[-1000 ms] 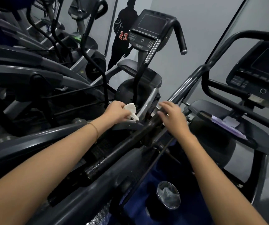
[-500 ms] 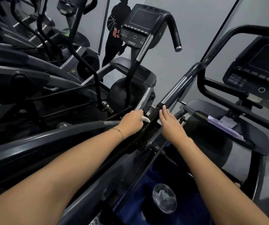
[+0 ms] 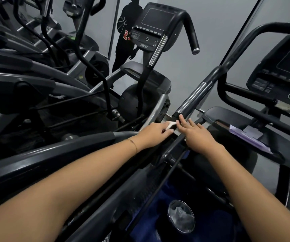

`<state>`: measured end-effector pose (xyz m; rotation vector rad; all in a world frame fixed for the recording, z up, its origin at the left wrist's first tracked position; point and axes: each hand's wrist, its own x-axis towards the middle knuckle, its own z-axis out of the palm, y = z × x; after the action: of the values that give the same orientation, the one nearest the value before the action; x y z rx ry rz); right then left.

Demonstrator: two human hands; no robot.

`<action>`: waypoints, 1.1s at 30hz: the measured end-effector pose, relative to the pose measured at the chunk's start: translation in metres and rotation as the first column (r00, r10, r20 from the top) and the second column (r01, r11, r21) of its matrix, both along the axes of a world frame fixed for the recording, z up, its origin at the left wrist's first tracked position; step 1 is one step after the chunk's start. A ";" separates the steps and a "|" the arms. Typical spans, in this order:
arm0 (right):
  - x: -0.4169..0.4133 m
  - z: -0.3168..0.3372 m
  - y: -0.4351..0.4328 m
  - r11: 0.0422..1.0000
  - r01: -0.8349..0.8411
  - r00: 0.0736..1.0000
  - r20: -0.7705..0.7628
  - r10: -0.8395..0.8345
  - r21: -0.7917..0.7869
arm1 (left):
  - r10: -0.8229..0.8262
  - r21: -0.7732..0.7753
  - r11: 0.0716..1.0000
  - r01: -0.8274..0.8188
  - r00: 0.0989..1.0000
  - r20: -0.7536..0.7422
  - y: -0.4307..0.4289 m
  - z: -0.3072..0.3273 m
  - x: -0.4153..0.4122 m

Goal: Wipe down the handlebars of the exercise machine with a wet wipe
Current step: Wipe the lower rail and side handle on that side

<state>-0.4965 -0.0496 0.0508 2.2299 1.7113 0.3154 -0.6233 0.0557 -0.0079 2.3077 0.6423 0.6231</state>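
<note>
A long black handlebar (image 3: 209, 79) with a silver grip section (image 3: 192, 96) runs diagonally from lower left to upper right. My left hand (image 3: 154, 133) is closed on a white wet wipe (image 3: 170, 124) and presses it against the bar just below the silver section. My right hand (image 3: 195, 132) lies flat on the same bar right beside the wipe, fingers spread and pointing up the bar, its fingertips touching the wipe's edge. Most of the wipe is hidden inside my left hand.
A console (image 3: 150, 27) with a curved black handle (image 3: 189, 27) stands ahead. A second machine's console (image 3: 284, 75) and black frame (image 3: 256, 93) are at the right, with purple paper (image 3: 247, 137) on its shroud. A clear cup (image 3: 181, 216) sits below. More machines crowd the left.
Both hands have slid up the handlebar toward the silver section and come closer together. The wipe, once held out in the open, now presses against the bar.
</note>
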 end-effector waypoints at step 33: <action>-0.064 -0.054 -0.003 0.996 -0.089 0.996 0.012 0.089 -0.030 | -0.022 0.157 0.984 0.088 0.926 -0.378 -0.033 0.011 -0.109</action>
<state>-0.5605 -0.0528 -0.0030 2.1299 1.7998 0.3232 -0.7325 0.0224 0.0032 2.6263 0.7164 0.2123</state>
